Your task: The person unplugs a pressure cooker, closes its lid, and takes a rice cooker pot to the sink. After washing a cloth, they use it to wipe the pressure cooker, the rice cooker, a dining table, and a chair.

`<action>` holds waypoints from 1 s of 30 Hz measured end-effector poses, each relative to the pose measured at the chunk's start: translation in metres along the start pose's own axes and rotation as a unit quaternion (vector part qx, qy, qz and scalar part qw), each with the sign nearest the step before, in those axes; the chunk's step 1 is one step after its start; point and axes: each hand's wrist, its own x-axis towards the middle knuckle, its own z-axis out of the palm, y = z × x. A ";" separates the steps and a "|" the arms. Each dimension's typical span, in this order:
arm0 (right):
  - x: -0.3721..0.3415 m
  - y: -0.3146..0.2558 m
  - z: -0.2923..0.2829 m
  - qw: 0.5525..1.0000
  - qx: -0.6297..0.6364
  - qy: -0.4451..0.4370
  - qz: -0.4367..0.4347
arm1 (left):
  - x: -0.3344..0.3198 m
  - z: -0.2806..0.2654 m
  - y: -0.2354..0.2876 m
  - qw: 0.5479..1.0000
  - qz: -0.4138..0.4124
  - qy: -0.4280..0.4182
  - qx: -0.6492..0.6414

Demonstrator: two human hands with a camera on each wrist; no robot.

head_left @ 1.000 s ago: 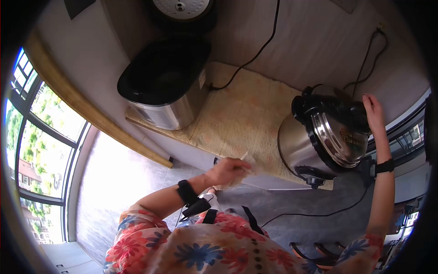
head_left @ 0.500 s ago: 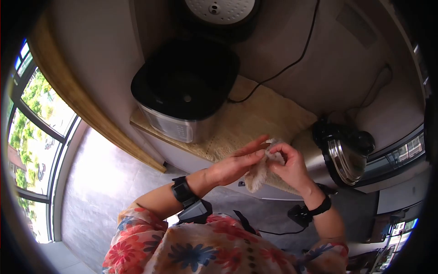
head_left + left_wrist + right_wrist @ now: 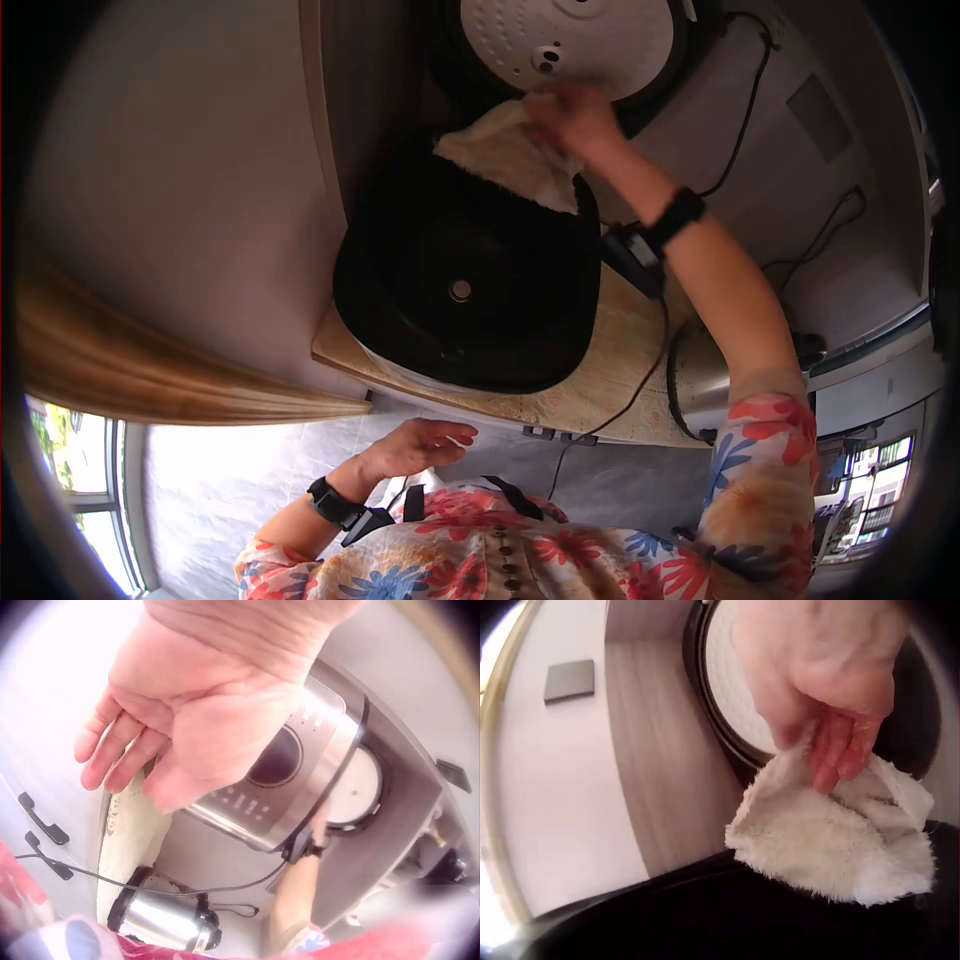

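Observation:
My right hand (image 3: 575, 125) grips a fluffy off-white cloth (image 3: 817, 832), which hangs spread below the fingers. In the head view the cloth overlaps the back rim of a rice cooker's dark body (image 3: 390, 330). Just behind the hand is the cooker's raised lid, its pale dotted inner plate (image 3: 630, 45) facing out. A small round disc (image 3: 460, 291) shows at the bottom of the dark interior. My left hand (image 3: 202, 712) is held apart in front of the counter, palm showing and fingers loosely extended, with nothing in it. The cooker's control panel (image 3: 255, 787) stands beyond it.
A steel pressure cooker (image 3: 165, 915) stands to the right on the cloth-covered counter (image 3: 630, 370). A black cord (image 3: 750, 110) runs along the wall. A curtain (image 3: 200, 380) hangs at the left, and drawer handles (image 3: 560, 436) line the counter front.
My right hand leaves the pressure cooker, meets the left at the cloth, then carries the cloth up to the rice cooker's lid. My left hand lets go of the cloth and draws back.

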 end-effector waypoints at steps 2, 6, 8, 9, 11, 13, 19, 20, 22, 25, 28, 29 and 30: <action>0.014 -0.002 0.025 0.988 -0.129 -0.011 -0.085 | -0.004 -0.010 0.000 1.000 -0.011 0.001 -0.009; 0.021 -0.013 0.050 0.921 -0.287 -0.167 -0.202 | -0.010 -0.043 0.004 0.999 -0.030 -0.006 -0.022; 0.022 -0.016 0.054 0.898 -0.332 -0.226 -0.178 | -0.012 -0.054 0.005 0.999 -0.037 -0.009 -0.024; 0.022 -0.017 0.054 0.868 -0.373 -0.286 -0.158 | -0.013 -0.055 0.006 0.999 -0.040 -0.005 -0.031; 0.017 -0.020 0.047 0.859 -0.387 -0.292 -0.166 | -0.014 -0.053 0.004 0.998 -0.044 0.000 -0.036; 0.009 -0.019 0.038 0.849 -0.400 -0.298 -0.174 | -0.015 -0.046 0.002 0.999 -0.027 0.008 -0.046; 0.005 -0.001 0.019 0.849 -0.373 -0.322 -0.190 | -0.026 -0.036 -0.002 0.999 -0.014 0.025 -0.046; 0.006 -0.003 0.018 0.850 -0.367 -0.334 -0.177 | -0.030 -0.034 -0.001 0.999 -0.013 0.026 -0.044; 0.005 -0.006 0.014 0.850 -0.362 -0.345 -0.166 | -0.038 -0.028 0.002 0.995 -0.028 0.060 -0.068; -0.001 -0.009 0.006 0.884 -0.295 -0.319 -0.174 | -0.046 -0.023 0.002 0.992 -0.024 0.082 -0.096; -0.001 0.002 0.006 0.911 -0.274 -0.237 -0.196 | -0.047 -0.024 -0.003 0.991 -0.013 0.081 -0.107; -0.003 0.000 0.005 0.915 -0.287 -0.223 -0.173 | -0.047 -0.024 -0.003 0.991 -0.012 0.082 -0.106; -0.003 -0.001 0.004 0.919 -0.301 -0.208 -0.149 | -0.046 -0.024 -0.003 0.990 -0.021 0.091 -0.103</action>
